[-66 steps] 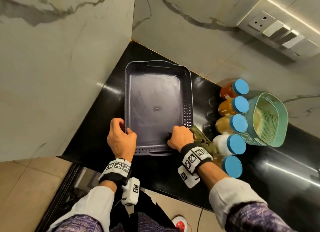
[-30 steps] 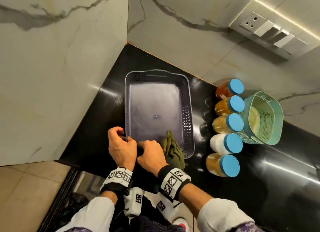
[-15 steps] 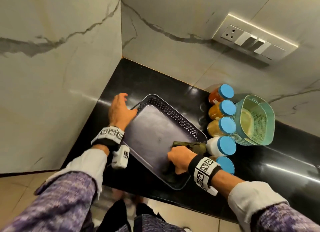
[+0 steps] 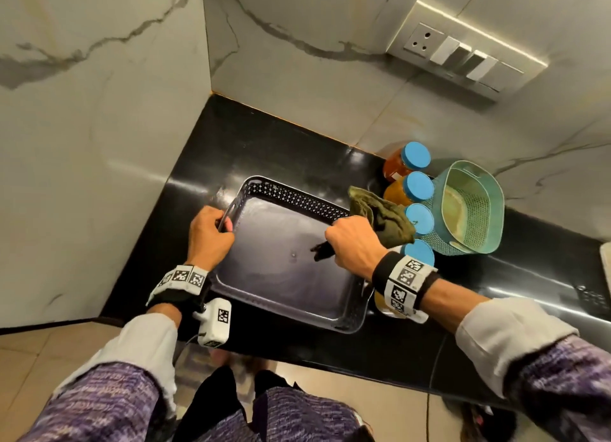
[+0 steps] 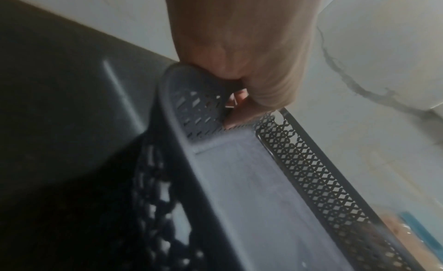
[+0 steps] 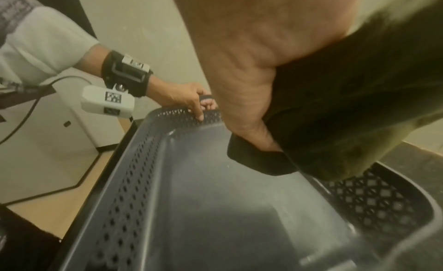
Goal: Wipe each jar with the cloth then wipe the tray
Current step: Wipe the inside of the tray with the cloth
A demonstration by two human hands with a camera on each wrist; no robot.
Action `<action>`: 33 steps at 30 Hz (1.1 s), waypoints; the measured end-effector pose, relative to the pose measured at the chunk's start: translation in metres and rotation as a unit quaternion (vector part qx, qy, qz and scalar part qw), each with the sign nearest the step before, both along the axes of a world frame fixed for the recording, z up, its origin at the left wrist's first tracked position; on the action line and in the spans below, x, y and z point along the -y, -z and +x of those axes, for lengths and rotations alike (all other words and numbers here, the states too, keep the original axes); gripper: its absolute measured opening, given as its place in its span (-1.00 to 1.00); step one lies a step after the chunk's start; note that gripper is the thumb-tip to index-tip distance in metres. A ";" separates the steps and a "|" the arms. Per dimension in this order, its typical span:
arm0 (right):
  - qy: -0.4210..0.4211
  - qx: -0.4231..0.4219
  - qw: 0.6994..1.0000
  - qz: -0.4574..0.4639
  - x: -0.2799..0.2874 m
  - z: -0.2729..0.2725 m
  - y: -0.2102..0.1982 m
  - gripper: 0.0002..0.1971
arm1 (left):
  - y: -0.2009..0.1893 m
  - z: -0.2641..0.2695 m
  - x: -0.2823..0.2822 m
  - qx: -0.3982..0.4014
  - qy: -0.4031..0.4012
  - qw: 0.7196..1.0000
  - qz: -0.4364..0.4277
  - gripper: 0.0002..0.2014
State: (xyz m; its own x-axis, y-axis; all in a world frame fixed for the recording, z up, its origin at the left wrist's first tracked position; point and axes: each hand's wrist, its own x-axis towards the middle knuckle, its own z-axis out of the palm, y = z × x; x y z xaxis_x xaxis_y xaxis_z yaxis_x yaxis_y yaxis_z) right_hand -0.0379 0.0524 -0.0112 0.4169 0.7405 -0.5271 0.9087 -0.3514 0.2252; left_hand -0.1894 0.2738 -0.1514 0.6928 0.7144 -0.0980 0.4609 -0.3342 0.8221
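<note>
On the black countertop (image 4: 330, 349) in the corner between two marble walls, my left hand (image 4: 209, 235) curls around the handle slot at one short end of the dark grey tray (image 4: 284, 286), fingers hooked through the opening and thumb over the rim. No brand or readable writing shows on anything; only black-and-white square code markers sit on my wrist bands. My right hand (image 4: 355, 246) grips the bunched olive-green cloth (image 4: 383, 218) over the tray's far long side, with a dark corner of the cloth poking out below my fist above the tray floor; whether it touches the floor I cannot tell. The tray is rectangular, with a smooth plain floor and low walls pierced in a lattice pattern, and it lies at an angle to the counter edge. Just beyond the cloth stands a row of jars (image 4: 401, 190) with blue lids, holding orange and amber contents, beside a teal perforated basket (image 4: 496, 210).
</note>
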 end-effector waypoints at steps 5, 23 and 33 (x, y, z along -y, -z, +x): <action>-0.053 0.009 0.998 -0.021 0.001 0.001 0.016 -0.92 | 0.004 -0.012 -0.020 0.000 0.007 1.000 0.028 -0.83; -0.043 -0.040 0.989 -0.136 0.031 -0.059 0.064 -0.81 | 0.010 -0.045 0.001 0.007 -0.100 0.988 0.117 -0.96; 0.380 -0.164 0.910 -0.020 0.012 -0.105 0.079 -0.58 | 0.010 -0.046 0.008 0.006 -0.088 0.989 0.115 -0.90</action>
State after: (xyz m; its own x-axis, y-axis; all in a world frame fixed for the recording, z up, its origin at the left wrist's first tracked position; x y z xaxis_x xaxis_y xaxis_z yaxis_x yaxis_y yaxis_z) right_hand -0.1434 0.0402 -0.0899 0.6153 0.2811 -0.7365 0.4272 -0.9041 0.0118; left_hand -0.2350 0.2662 -0.1614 0.5550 0.8270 0.0893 0.5194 -0.4284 0.7394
